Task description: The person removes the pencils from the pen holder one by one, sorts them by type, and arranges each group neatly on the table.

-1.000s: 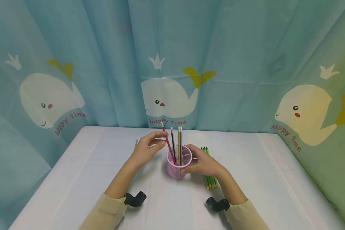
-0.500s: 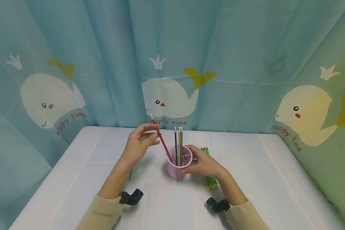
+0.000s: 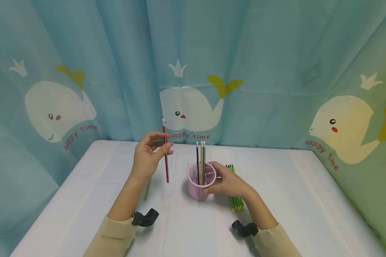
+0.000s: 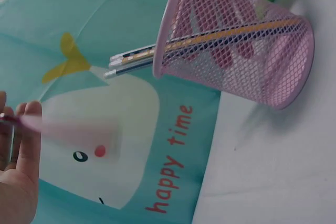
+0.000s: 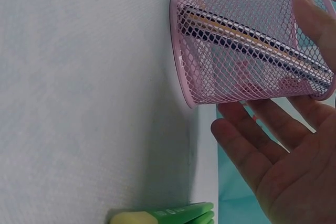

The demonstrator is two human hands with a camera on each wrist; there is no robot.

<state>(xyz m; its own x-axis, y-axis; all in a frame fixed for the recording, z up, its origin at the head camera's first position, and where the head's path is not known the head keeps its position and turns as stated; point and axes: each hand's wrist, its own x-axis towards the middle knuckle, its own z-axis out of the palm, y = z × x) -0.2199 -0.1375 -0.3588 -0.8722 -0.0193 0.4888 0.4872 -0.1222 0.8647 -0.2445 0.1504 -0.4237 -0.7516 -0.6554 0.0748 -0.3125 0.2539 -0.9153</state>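
Observation:
My left hand (image 3: 144, 157) pinches a red pencil (image 3: 166, 167) between thumb and fingers. The pencil stands nearly upright in the air, white eraser end up, left of a pink mesh pen cup (image 3: 195, 192). My right hand (image 3: 228, 182) grips the cup's right side, thumb at the near rim and fingers round the back. Inside the cup lean dark pencils (image 3: 197, 157) and a yellow pencil (image 3: 201, 157), eraser ends up. In the left wrist view the red pencil is blurred. The right wrist view shows the cup's base on the table.
Several green pencils (image 3: 236, 203) lie side by side under the right forearm, points away from me. Another pencil (image 3: 146, 191), greenish, lies by the left wrist, partly hidden. A blue curtain (image 3: 263, 71) with whale prints hangs behind the white table (image 3: 296, 200).
The left hand has lifted the red pencil out of the cup and moved left, turning the pencil from tilted to nearly upright. The right hand and cup have stayed in place.

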